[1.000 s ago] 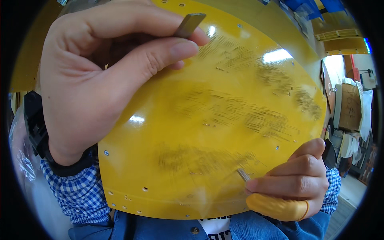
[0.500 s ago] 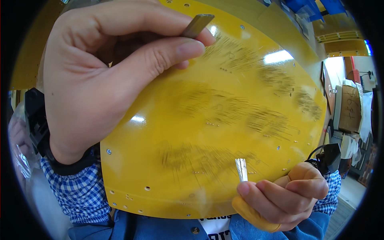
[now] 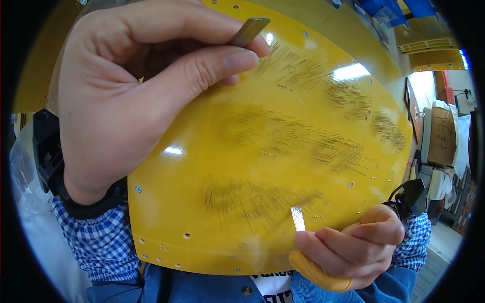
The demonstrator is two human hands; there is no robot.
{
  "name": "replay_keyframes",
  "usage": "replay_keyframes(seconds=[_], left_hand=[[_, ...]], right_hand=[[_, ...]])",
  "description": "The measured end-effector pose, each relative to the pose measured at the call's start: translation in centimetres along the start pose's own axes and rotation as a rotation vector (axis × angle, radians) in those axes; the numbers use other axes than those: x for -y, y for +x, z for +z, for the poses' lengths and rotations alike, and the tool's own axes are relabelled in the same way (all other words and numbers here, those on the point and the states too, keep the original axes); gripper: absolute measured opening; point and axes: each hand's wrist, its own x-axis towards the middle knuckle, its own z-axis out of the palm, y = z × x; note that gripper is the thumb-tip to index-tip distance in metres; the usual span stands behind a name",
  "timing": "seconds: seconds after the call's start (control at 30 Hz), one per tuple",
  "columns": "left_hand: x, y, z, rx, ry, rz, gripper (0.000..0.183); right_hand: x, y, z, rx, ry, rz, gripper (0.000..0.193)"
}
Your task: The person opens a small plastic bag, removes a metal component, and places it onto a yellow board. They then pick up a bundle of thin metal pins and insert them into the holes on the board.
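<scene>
At the upper left, my left hand (image 3: 116, 96) pinches a short, flat grey metal strip (image 3: 251, 31) between thumb and fingertips, above a broad yellow panel (image 3: 192, 156). At the lower right, the fingers of my right hand (image 3: 353, 247) are closed on a thin shiny silver strip (image 3: 297, 219), its free end pointing up across the panel. A yellow finger cover (image 3: 316, 272) sits on one finger of that hand. Patches of fine dark strands (image 3: 338, 151) spread in rows over the panel. The lower end of the silver strip is hidden in my fingers.
Screws (image 3: 138, 189) and small holes (image 3: 186, 236) run along the panel's border. On the right stand a cardboard box (image 3: 442, 136) and other clutter. Blue bins (image 3: 404, 10) are at the upper right; clear plastic (image 3: 30, 202) hangs at the left.
My right hand has shifted a little left with the silver strip, which now leans more to the left. My left hand has hardly moved and keeps its pinch on the grey strip.
</scene>
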Motion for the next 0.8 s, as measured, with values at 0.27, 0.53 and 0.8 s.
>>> replay_keyframes(seconds=[0.27,0.53,0.8], left_hand=[[0.1,-0.1,0.0,-0.017,0.034,-0.002,0.012],[0.2,0.2,0.0,-0.011,0.051,0.019,0.011],[0.3,0.0,0.1,-0.016,0.086,0.018,0.010]], right_hand=[[0.1,-0.1,-0.1,0.054,-0.154,-0.020,0.009],[-0.7,1.2,-1.3,0.202,0.076,0.095,0.009],[-0.7,0.9,-1.3,0.199,0.338,0.071,0.008]])
